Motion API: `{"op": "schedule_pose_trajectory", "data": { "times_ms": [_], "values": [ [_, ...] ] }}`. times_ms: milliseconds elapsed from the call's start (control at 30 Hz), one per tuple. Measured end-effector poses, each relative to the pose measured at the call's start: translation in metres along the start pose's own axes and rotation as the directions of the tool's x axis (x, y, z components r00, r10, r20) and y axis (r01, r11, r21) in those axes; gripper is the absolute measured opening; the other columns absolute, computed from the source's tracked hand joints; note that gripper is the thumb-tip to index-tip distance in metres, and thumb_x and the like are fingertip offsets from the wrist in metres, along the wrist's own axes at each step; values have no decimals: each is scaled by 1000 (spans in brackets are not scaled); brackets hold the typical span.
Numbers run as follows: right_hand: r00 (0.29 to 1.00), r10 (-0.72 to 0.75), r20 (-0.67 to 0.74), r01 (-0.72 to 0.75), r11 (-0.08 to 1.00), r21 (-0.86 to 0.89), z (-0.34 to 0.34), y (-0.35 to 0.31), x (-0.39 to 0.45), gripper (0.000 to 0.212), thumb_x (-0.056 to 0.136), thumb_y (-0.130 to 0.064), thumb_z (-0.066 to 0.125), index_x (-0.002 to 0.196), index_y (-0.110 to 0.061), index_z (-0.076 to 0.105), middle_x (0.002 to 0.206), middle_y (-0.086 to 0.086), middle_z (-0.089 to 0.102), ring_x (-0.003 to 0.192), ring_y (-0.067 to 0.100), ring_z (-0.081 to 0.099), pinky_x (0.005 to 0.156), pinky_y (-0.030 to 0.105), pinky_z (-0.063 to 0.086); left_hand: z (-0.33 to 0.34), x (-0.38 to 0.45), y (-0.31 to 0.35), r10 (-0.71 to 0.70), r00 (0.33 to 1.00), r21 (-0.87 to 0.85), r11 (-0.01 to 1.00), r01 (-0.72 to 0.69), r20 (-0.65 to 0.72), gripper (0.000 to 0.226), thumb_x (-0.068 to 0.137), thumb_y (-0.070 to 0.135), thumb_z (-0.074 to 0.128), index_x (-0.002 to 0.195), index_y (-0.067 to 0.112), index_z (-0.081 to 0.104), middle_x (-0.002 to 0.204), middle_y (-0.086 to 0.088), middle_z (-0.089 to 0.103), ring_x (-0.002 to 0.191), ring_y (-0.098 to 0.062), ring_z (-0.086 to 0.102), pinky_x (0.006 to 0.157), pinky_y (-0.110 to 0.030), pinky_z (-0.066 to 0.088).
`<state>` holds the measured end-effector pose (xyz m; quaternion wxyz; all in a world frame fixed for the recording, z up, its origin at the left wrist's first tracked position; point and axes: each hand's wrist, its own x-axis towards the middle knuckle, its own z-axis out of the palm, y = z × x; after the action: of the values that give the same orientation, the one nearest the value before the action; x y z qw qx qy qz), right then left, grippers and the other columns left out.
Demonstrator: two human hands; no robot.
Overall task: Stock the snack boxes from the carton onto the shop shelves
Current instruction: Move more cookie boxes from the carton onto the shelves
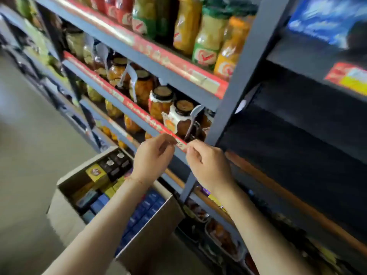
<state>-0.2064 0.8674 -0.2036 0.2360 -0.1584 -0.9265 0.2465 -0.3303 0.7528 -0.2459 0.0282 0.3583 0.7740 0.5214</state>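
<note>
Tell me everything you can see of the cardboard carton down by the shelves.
The cardboard carton is plain brown card, open at the top with a flap folded outward on the near side. It stands on the floor against the foot of the shelves, below both forearms. Inside, snack boxes are packed tightly on edge: blue ones nearest, yellow and black ones behind. Neither hand touches it.

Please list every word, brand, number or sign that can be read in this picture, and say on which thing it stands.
No text can be read.
Red price strip on the shelf edge, pinched by the left hand and right hand: pale characters, too blurred.
Jar labels on the upper shelf: a red tick mark only, no readable words.
Snack boxes in the carton: print too small.
Red and yellow tag at right: blurred.
</note>
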Motion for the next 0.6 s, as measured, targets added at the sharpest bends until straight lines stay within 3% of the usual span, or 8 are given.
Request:
{"op": "schedule_pose_trajectory", "data": {
  "times_ms": [133,300,433,600],
  "values": [
    [932,206,299,-214,977,-6,140,45,-5,33,90,-34,39,80,-13,62,65,4,60,63,28,56,58,43,44,-15,-47,-135,-362,931,173,921,349,45,15,86,25,60,96,25,71,82,4,69,76,-23,66,70,-35,51],
    [718,358,597,-339,929,-150,285,76,-31,24,97,-19,46,77,-12,56,71,10,57,70,32,52,65,40,41,-17,-114,-267,-623,777,343,752,562,91,19,89,24,58,102,24,72,101,-4,72,98,-28,66,79,-36,48],
    [583,470,663,-396,877,-273,374,97,-40,18,91,-15,53,99,-10,68,106,16,67,99,36,61,83,41,49,-11,-145,-330,-665,738,423,704,571,111,21,87,21,54,96,17,72,97,-10,73,95,-32,67,83,-39,45],
    [551,570,610,-371,822,-433,445,125,-34,36,95,-23,53,127,-6,56,129,15,53,121,34,49,96,45,45,-9,-170,-382,-579,805,630,675,384,131,18,80,22,48,77,17,65,74,-2,65,68,-30,63,73,-37,39]
  ]
}}
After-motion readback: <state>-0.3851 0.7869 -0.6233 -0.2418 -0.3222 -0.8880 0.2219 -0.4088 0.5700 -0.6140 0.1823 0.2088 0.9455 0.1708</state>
